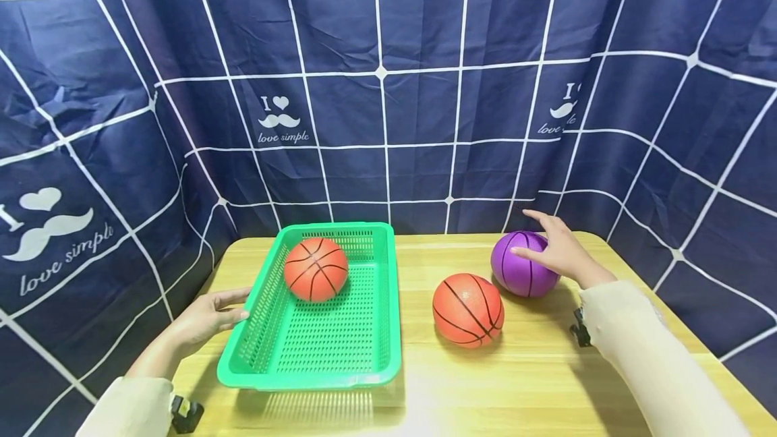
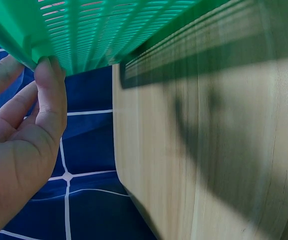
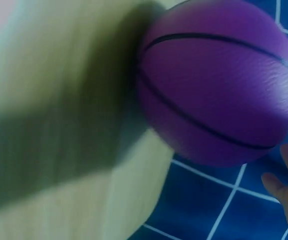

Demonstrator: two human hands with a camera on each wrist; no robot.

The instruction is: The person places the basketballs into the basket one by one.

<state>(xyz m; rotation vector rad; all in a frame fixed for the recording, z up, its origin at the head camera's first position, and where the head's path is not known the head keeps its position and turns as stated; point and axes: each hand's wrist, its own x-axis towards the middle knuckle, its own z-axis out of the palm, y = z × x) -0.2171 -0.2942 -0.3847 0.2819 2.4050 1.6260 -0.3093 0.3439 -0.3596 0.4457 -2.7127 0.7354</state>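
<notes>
A green plastic basket [image 1: 394,329] stands on the left part of the table, with an orange basketball [image 1: 315,270] inside it towards the back left. My left hand [image 1: 209,319] pinches the basket's left rim; the left wrist view shows the thumb [image 2: 51,92] against the green edge. On the right side, my right hand [image 1: 561,251] is spread beside and over a purple basketball [image 1: 516,268], fingers apart. In the right wrist view, a gap shows between the visible fingers and the purple ball [image 3: 218,85]. A second orange basketball [image 1: 467,310] rests between the basket and the purple ball.
The wooden table [image 1: 419,390] has rounded corners at its far edge. Behind it and along both sides hangs a dark blue curtain [image 1: 419,113] with white grid lines.
</notes>
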